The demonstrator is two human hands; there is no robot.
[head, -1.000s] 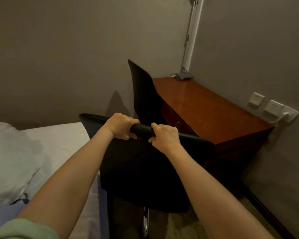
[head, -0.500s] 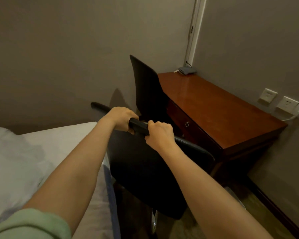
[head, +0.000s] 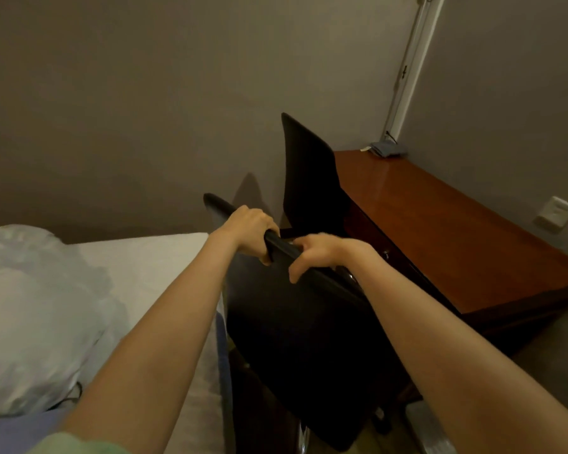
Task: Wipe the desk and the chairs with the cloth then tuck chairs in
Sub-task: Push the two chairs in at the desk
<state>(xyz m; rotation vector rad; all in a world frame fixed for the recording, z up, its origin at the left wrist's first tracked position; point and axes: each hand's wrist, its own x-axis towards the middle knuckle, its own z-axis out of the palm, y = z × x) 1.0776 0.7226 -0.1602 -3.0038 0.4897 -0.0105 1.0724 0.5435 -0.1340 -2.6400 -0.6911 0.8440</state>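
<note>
Left hand (head: 251, 232) still grips the backrest top of the near chair (head: 295, 322); right hand (head: 322, 253) has loosened, fingers spread, barely touching it. Desk (head: 440, 231) lies at two o'clock, cloth (head: 386, 149) on its far corner.

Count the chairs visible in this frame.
2. The near chair stands beside the bed, its backrest top gripped by the left hand; the far chair stands at the far end of the desk. More may be outside the view.

black chair (head: 295, 339), reddish-brown desk (head: 440, 231), white bedsheet (head: 151, 267)
</note>
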